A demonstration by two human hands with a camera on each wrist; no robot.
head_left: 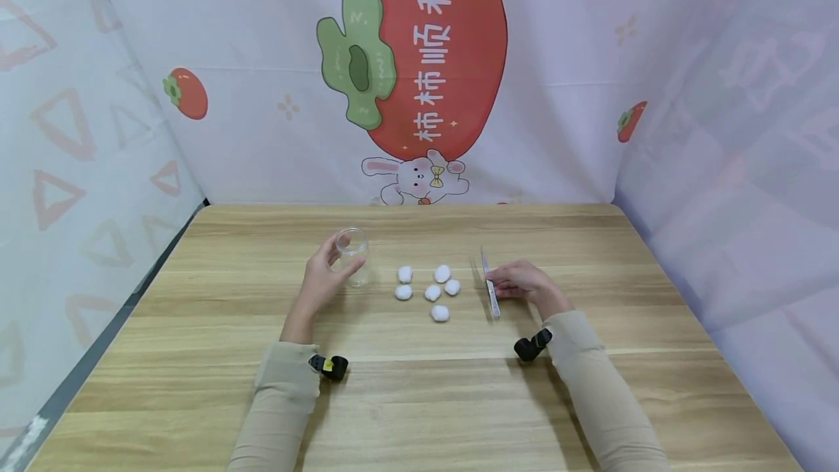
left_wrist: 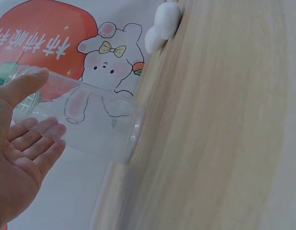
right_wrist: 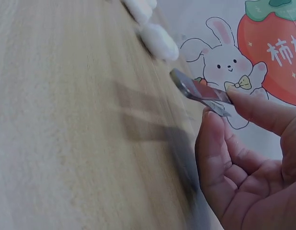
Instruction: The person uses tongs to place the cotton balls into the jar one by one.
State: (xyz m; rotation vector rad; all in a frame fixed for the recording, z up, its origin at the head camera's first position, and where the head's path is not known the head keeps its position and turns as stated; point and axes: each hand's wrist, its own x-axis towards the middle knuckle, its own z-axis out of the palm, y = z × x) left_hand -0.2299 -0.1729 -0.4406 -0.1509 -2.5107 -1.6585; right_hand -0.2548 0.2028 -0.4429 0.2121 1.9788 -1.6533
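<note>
My left hand [head_left: 325,268] is round a clear jar [head_left: 357,268] that stands upright on the table, its mouth uncovered. In the left wrist view, the thumb lies along one side near the rim and the fingers curve at the other side. With thumb and fingertips my right hand [head_left: 521,280] pinches metal tweezers [head_left: 493,297] by their arms. The joined end of the tweezers [right_wrist: 186,86] shows in the right wrist view, lifted above the table. Several white cotton balls [head_left: 432,293] lie between the two hands.
The wooden table [head_left: 419,399] bears all these things. A printed cloth [head_left: 262,151] with persimmons and a rabbit hangs behind its far edge, and pale cloths stand at both sides. A small black camera sits on each sleeve cuff.
</note>
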